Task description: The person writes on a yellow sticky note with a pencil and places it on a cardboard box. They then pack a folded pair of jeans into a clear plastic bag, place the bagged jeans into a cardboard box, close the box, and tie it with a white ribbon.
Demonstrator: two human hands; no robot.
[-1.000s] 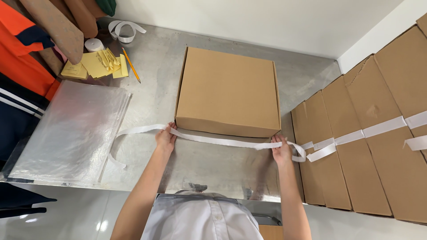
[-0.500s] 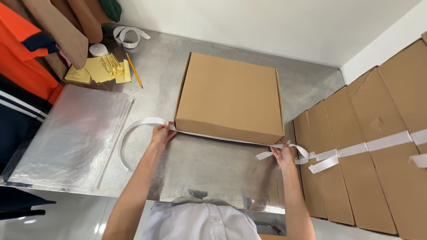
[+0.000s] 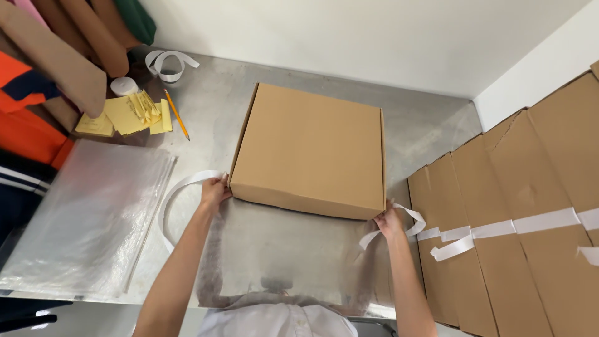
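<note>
Now both hands, left hand [image 3: 215,190] and right hand [image 3: 388,221], each gripping white strap [image 3: 178,190] ends at cardboard box [image 3: 312,146] corners

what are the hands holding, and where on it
Both hands hold a white strap: left hand and right hand grip it at the cardboard box's near bottom corners.

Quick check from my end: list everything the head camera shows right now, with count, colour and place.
Flat square cardboard box: 1, brown, centre of metal table.
White strap: 1, runs under box's near edge, loose ends at both corners.
Clear plastic bags: stack, left.
Yellow paper notes: pile, far left.
Orange pencil: 1, beside notes.
White tape roll: 1, far left.
Flattened cardboard sheets: brown bundle bound with white strap, right.
Left hand: on strap at box's left corner.
Right hand: on strap at right corner.
</note>
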